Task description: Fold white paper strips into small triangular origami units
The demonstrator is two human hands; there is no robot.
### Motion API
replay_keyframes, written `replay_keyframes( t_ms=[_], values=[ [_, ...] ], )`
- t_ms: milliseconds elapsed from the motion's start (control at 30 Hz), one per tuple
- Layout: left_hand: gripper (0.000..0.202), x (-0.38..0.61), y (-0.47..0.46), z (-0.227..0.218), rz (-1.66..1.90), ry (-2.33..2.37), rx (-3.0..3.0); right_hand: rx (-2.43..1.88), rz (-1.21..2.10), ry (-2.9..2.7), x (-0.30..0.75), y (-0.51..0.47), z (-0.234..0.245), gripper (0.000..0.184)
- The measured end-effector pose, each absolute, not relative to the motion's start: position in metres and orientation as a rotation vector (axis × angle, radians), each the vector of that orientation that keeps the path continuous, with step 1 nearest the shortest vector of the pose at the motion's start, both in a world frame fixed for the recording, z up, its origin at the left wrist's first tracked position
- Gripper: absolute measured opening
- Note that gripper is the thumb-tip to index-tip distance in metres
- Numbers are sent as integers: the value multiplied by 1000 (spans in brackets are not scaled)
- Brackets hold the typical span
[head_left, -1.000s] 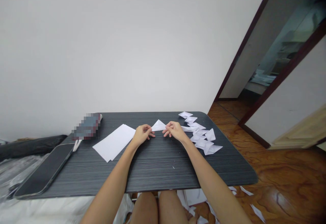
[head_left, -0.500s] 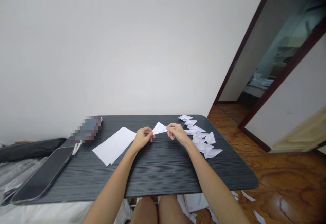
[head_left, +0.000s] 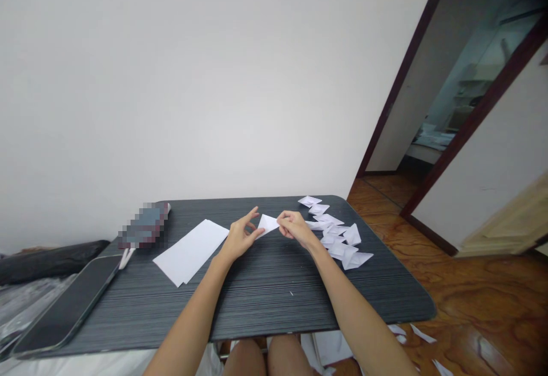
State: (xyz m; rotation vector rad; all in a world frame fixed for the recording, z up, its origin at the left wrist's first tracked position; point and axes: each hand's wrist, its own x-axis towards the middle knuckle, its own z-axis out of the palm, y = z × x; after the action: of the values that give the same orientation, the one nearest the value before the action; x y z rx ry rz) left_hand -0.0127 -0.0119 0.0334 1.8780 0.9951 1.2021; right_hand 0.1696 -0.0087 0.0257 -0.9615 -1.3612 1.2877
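Two hands fill the middle of my feed, the left hand (head_left: 237,239) and the right hand (head_left: 295,227), with the small folded paper (head_left: 268,224) between them; I take that paper as my clock's centre. At three o'clock the right hand pinches its right corner between thumb and curled forefinger. At about eight the left hand has its forefinger raised and its thumb overlapping the paper's left edge; I cannot tell whether that side is gripped. Nor can I tell whether the paper touches the dark, grooved counter (head_left: 257,307) beneath it.

Toward five o'clock I see a tiny white sliver (head_left: 291,294) on the counter. Flat white sheets (head_left: 192,250), overlapping, lie between eight and nine, near the left forearm. Folded white pieces (head_left: 342,250) run from two o'clock down past three, many touching one another. Farther out at nine sits a pixelated item (head_left: 145,225), with a flat dark panel (head_left: 68,302) near it toward eight. The pale wall (head_left: 214,79) stands at twelve, and at four, paper scraps (head_left: 423,333) lie on the wooden floor (head_left: 488,290).
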Motion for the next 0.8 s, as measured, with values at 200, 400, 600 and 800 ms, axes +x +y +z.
replay_keyframes(
  t_ms=[200, 400, 600, 800],
  values=[
    [42, -3, -19, 34, 1216, 925, 1964, -856, 1312, -1397, 159, -14, 30, 22],
    [52, 2, -14, 24, 1195, 831, 1639, -826, 1267, -1408, 147, -14, 25, 28],
    [54, 2, -11, 25, 1121, 800, 1479, -842, 1142, -1513, 149, -14, 25, 24],
    [43, 0, -5, 19, 1199, 901, 1497, -940, 900, -1564, 146, -16, 18, 27]
  ],
)
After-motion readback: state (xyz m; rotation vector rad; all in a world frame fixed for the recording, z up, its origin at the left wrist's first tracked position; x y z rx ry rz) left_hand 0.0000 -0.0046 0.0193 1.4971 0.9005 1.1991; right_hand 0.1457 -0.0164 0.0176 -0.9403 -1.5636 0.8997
